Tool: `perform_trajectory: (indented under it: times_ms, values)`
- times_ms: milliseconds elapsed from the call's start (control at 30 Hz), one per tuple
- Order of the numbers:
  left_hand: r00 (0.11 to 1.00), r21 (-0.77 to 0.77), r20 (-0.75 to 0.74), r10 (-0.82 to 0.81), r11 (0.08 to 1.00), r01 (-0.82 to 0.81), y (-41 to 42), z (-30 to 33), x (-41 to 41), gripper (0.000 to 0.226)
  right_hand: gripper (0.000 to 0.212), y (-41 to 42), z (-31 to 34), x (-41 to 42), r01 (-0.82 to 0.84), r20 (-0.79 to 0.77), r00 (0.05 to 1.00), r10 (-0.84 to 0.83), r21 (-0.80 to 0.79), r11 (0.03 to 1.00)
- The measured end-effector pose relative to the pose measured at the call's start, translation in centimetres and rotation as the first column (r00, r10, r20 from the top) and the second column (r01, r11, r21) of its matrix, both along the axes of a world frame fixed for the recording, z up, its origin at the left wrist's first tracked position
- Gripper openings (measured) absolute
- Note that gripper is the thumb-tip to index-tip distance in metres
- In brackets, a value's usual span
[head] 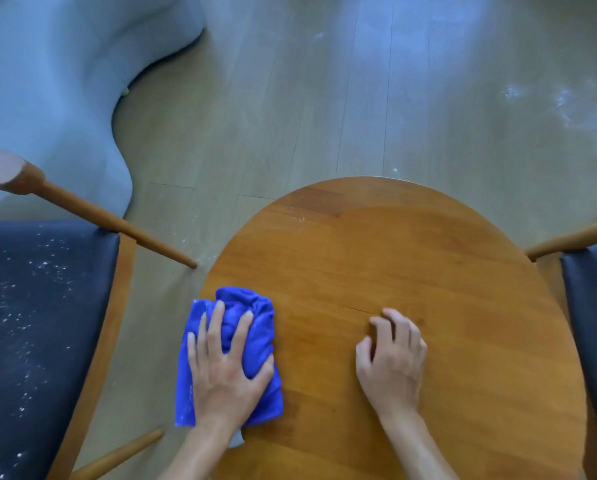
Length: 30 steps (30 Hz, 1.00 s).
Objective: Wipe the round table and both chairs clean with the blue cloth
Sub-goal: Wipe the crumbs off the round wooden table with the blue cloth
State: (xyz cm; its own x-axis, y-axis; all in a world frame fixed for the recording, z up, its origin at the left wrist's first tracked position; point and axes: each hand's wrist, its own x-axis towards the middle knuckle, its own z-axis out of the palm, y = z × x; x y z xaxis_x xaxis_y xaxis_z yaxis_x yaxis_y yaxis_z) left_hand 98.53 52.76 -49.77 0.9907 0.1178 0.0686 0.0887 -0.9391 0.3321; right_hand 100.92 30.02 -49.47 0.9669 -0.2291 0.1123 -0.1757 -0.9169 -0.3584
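Left hand (226,372) fingers splayed, pressing blue cloth (252,327); right hand (390,358) fingers curled, empty, on table (428,258).

**Wood, plush cloth, dark upholstery**

The round table (411,271) is smooth, satin-finished wood. The blue cloth (252,327) looks soft and plush. At left, the chair seat (41,306) is matt dark upholstery speckled white, framed in wood. Pale wood-plank floor (324,98), faintly sheened.
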Motion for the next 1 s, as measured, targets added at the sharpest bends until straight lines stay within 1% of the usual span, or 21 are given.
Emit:
perform_trajectory:
  times_ms: [33, 100, 133, 200, 267, 367, 500, 567, 600, 700, 767, 800, 900, 967, 1000]
  values:
    - [0.999, 0.012, 0.007, -0.038, 0.999, 0.038, -1.1, -0.1, -1.3, 0.069, 0.039, -0.4, 0.2, 1.6, -0.023, -0.017, 1.0, 0.023, -0.019, 1.0]
    - [0.989, 0.029, 0.01, -0.15, 0.988, 0.15, -3.8, -0.1, -2.9, 0.071, 0.051, -1.4, 0.5, 4.1, -0.046, -0.078, 0.996, 0.042, -0.06, 0.997]
    - [0.979, 0.036, 0.006, -0.204, 0.978, 0.204, -5.2, -0.2, -2.9, 0.073, 0.056, -1.8, 0.4, 4.8, -0.057, -0.112, 0.992, 0.048, -0.075, 0.996]
    - [0.959, 0.037, 0.0, -0.282, 0.959, 0.282, -7.4, -0.3, -1.0, 0.073, 0.058, -2.5, -0.2, 5.2, -0.076, -0.144, 0.988, 0.062, -0.098, 0.992]
    - [0.941, 0.031, 0.007, -0.339, 0.94, 0.338, -9.2, -0.1, 2.6, 0.072, 0.055, -2.9, -0.9, 4.8, -0.064, -0.104, 0.993, 0.054, -0.094, 0.994]
    - [0.92, 0.017, 0.028, -0.391, 0.921, 0.39, -12.0, 0.0, 9.5, 0.068, 0.053, -3.2, -1.6, 4.7, -0.016, -0.007, 1.0, 0.015, -0.041, 0.999]
    - [0.898, 0.017, 0.019, -0.439, 0.899, 0.439, -13.0, -0.3, 18.0, 0.07, 0.052, -3.0, -1.9, 5.0, -0.012, 0.048, 0.999, 0.012, -0.011, 1.0]
    - [0.914, 0.012, 0.006, -0.405, 0.914, 0.405, -11.6, -0.6, 21.1, 0.071, 0.052, -3.1, -2.0, 5.2, -0.012, 0.039, 0.999, 0.012, -0.012, 1.0]
    - [0.934, 0.006, 0.001, -0.358, 0.934, 0.358, -10.4, -0.6, 22.2, 0.071, 0.052, -3.2, -2.1, 5.2, -0.009, 0.032, 0.999, 0.01, -0.013, 1.0]
    - [0.991, -0.013, -0.044, -0.129, 0.992, 0.128, -5.1, -0.6, 23.0, 0.072, 0.051, -3.3, -2.1, 5.2, -0.008, 0.022, 1.0, 0.008, -0.012, 1.0]
    - [0.996, -0.044, -0.081, 0.025, 0.999, -0.029, -2.2, -0.5, 21.3, 0.071, 0.051, -3.2, -1.9, 5.2, -0.007, 0.01, 1.0, 0.007, -0.012, 1.0]
    - [0.995, -0.037, -0.078, 0.066, 0.997, -0.069, -1.7, -0.5, 20.0, 0.07, 0.051, -3.1, -1.9, 5.3, -0.007, 0.004, 1.0, 0.007, -0.015, 1.0]
    - [0.988, 0.017, -0.046, 0.146, 0.989, -0.145, -2.9, -0.7, 17.9, 0.068, 0.052, -2.8, -1.6, 5.2, -0.008, -0.012, 1.0, 0.007, -0.014, 1.0]
    - [0.983, 0.032, -0.051, 0.177, 0.984, -0.175, -5.1, -0.4, 19.7, 0.069, 0.052, -2.5, -1.4, 5.3, -0.01, -0.022, 1.0, 0.01, -0.019, 1.0]
    - [0.985, 0.042, -0.066, 0.16, 0.987, -0.158, -6.7, -0.4, 21.1, 0.069, 0.053, -2.3, -1.3, 5.3, -0.014, -0.028, 1.0, 0.013, -0.023, 1.0]
